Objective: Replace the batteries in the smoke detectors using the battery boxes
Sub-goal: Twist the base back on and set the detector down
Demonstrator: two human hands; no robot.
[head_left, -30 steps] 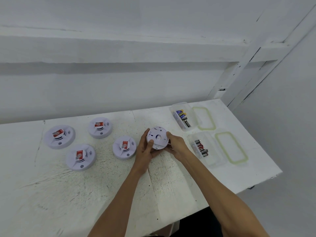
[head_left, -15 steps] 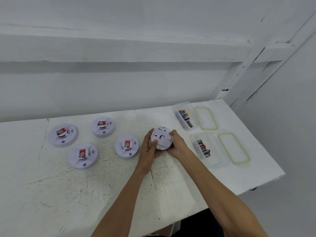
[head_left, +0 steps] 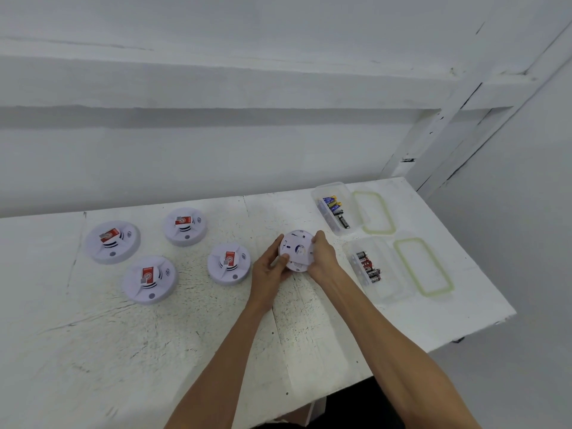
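I hold a white round smoke detector (head_left: 296, 249) over the table, tilted with its back plate toward me. My left hand (head_left: 270, 270) grips its left rim and my right hand (head_left: 322, 257) grips its right rim. Several more white detectors with red labels lie face up to the left, the nearest (head_left: 229, 263) just beside my left hand. Two open clear battery boxes stand on the right: the far one (head_left: 335, 208) holds blue and yellow batteries, the near one (head_left: 370, 270) holds red and black batteries.
Two clear lids with green seals lie right of the boxes, one far (head_left: 374, 216) and one near (head_left: 422, 267). The white table (head_left: 154, 335) ends at a right edge past the lids and a front edge near my elbows. A white wall runs behind.
Both hands keep hold of the detector in the same spot. They have shifted slightly around its rim, and its back plate looks a little turned.
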